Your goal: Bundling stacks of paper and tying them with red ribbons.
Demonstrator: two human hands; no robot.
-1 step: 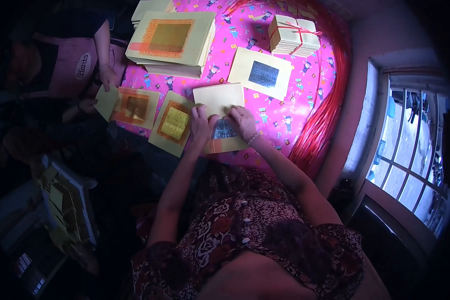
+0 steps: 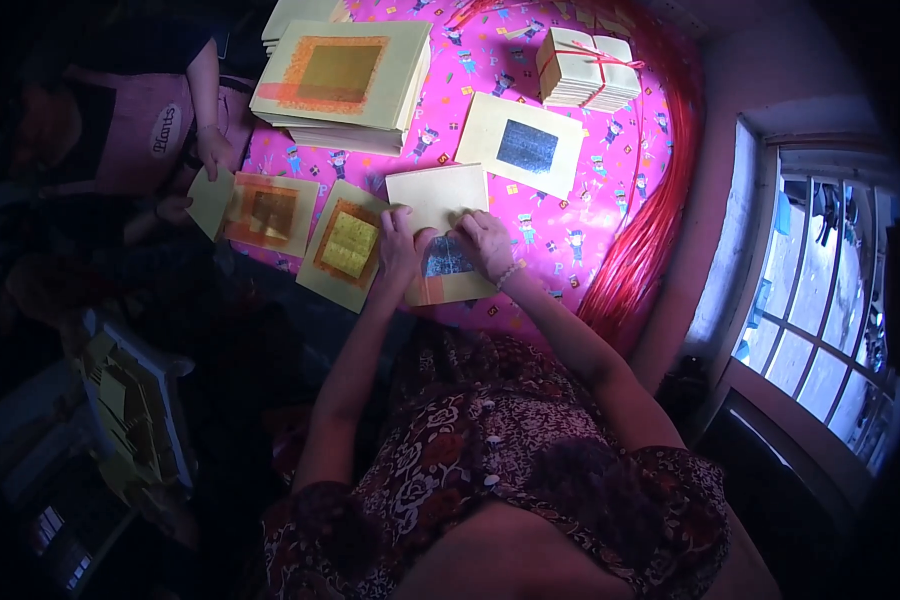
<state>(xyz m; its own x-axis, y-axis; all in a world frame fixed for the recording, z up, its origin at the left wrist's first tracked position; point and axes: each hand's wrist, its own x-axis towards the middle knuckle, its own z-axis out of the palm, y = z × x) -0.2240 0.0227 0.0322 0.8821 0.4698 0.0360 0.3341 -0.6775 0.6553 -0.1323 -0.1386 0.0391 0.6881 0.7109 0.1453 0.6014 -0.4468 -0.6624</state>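
Note:
In front of me on the pink table lies cream joss paper (image 2: pixel 437 190), blank at its far end, with a silver foil patch (image 2: pixel 445 257) at the near end. I cannot tell whether this is one folded sheet or two overlapping. My left hand (image 2: pixel 400 250) grips its left side with curled fingers, thumb toward the foil. On the right side, my right hand (image 2: pixel 485 245) pinches the paper, its fingertips hidden beneath. Beside my left hand is a gold-foil sheet (image 2: pixel 348 245). Beyond my right hand rests a silver-foil sheet (image 2: pixel 525 147).
A tall stack of orange-bordered sheets (image 2: pixel 340 75) stands far left, a bundle tied with red string (image 2: pixel 588 70) far right. Red strands (image 2: pixel 640 250) run along the table's right edge. At left, a co-worker's hand (image 2: pixel 213 150) holds a folded paper (image 2: pixel 210 205) near another gold-foil sheet (image 2: pixel 270 215).

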